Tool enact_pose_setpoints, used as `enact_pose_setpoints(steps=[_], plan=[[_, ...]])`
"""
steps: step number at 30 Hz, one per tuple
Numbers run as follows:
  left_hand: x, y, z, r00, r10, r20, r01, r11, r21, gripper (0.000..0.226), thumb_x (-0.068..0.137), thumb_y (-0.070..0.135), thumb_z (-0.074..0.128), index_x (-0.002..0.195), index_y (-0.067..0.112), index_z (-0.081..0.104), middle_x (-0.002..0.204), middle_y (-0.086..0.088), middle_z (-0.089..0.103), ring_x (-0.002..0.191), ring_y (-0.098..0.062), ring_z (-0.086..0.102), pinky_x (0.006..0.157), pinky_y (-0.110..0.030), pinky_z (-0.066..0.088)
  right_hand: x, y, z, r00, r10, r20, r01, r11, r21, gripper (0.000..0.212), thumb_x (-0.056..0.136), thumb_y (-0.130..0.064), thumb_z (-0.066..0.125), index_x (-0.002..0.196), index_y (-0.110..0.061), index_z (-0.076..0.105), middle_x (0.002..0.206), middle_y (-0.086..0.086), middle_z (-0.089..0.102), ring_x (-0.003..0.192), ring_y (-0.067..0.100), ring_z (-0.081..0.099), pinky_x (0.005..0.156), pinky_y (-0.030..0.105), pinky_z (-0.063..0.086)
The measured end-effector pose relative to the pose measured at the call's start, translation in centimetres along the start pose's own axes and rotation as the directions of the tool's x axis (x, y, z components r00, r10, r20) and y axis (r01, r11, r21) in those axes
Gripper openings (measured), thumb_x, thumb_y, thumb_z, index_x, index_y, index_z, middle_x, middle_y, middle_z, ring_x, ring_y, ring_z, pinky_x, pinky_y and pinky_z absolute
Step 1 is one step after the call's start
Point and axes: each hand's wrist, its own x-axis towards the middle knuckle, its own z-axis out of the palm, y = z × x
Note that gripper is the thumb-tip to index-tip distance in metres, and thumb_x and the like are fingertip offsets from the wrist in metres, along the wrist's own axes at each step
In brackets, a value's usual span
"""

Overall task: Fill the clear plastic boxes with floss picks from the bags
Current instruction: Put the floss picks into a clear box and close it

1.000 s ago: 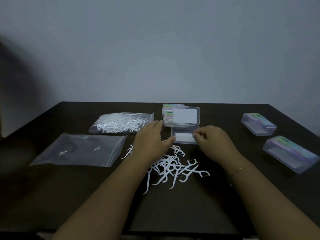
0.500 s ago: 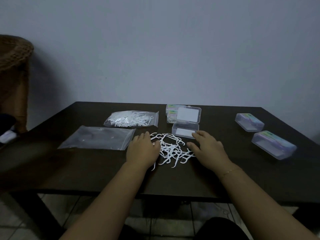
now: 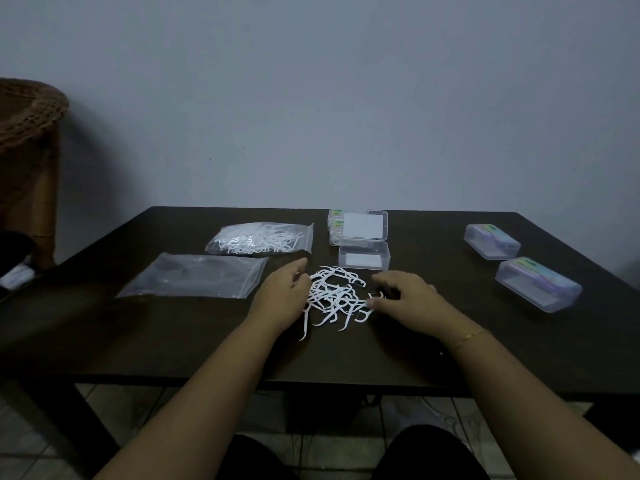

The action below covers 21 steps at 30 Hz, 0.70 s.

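Nearest the person, both forearms reach over the front edge of the dark table (image 3: 173, 341), a thin gold bracelet (image 3: 471, 336) on the right wrist. The left hand (image 3: 282, 297) rests at the left edge of the loose pile of white floss picks (image 3: 337, 299), fingers loosely curled toward it and closed on nothing that can be made out. The right hand (image 3: 407, 296) lies at the pile's right edge with fingers bent, its fingertips touching the outer picks; whether one is pinched cannot be told. Half a second ago both hands lay flatter on either side, and the pile now looks drawn in tighter between them. Just beyond it stands the open clear box (image 3: 364, 256), white card on its floor, lid (image 3: 363, 225) raised behind; it has not moved. To the left lie an emptied plastic bag (image 3: 194, 277) and, farther back, a bag still full of picks (image 3: 261, 239). Two stacked boxes (image 3: 335, 225) sit behind the lid, and two closed boxes (image 3: 491, 241) (image 3: 538, 284) stand well apart at right; their coloured labels are too blurred to read.
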Motion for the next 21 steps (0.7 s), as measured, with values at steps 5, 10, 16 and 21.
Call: enact_pose_setpoints(steps=[5,10,16,21], plan=[[0.4,-0.5,-1.2,0.995,0.020,0.103,-0.033,0.991,0.133,0.059,0.090,0.031,0.055,0.145,0.019,0.038,0.150,0.000,0.039,0.136,-0.014,0.038,0.113,-0.036,0.031,0.2,0.5,-1.1,0.982,0.014,0.187,-0.007,0.999,-0.040,0.070,0.082,-0.045,0.067,0.142,-0.023,0.040,0.147,-0.002,0.038,0.137,0.018,0.030,0.114,0.044,0.026],[0.4,0.9,-3.2,0.946,-0.132,0.297,-0.050,0.843,0.536,0.099,0.072,0.065,0.065,0.150,0.017,0.026,0.152,-0.008,0.032,0.138,-0.026,0.032,0.111,-0.037,0.031,1.0,-1.5,-1.3,0.960,-0.012,0.278,0.086,0.963,-0.256,0.049,0.092,-0.041,0.054,0.139,-0.031,0.044,0.136,0.000,0.043,0.130,0.022,0.034,0.109,0.049,0.029],[1.4,1.3,-3.6,0.928,-0.167,0.334,-0.030,0.858,0.513,0.026,0.078,0.034,0.071,0.073,0.016,0.053,0.080,-0.004,0.056,0.069,-0.015,0.050,0.063,-0.027,0.040,1.9,-2.3,-0.8,0.978,-0.032,0.205,0.095,0.947,-0.307,0.031,0.091,-0.038,0.058,0.119,-0.027,0.064,0.124,-0.003,0.059,0.116,0.019,0.050,0.103,0.044,0.041],[1.7,1.8,-3.3,0.962,-0.137,0.237,-0.023,0.821,0.571,0.010,0.080,0.025,0.067,0.082,0.015,0.068,0.082,-0.005,0.066,0.077,-0.019,0.061,0.073,-0.034,0.051,1.8,-2.7,-1.1,0.990,-0.036,0.139,0.100,0.868,-0.486,0.023,0.094,-0.034,0.051,0.106,-0.023,0.067,0.110,-0.001,0.063,0.103,0.019,0.056,0.093,0.039,0.046]])
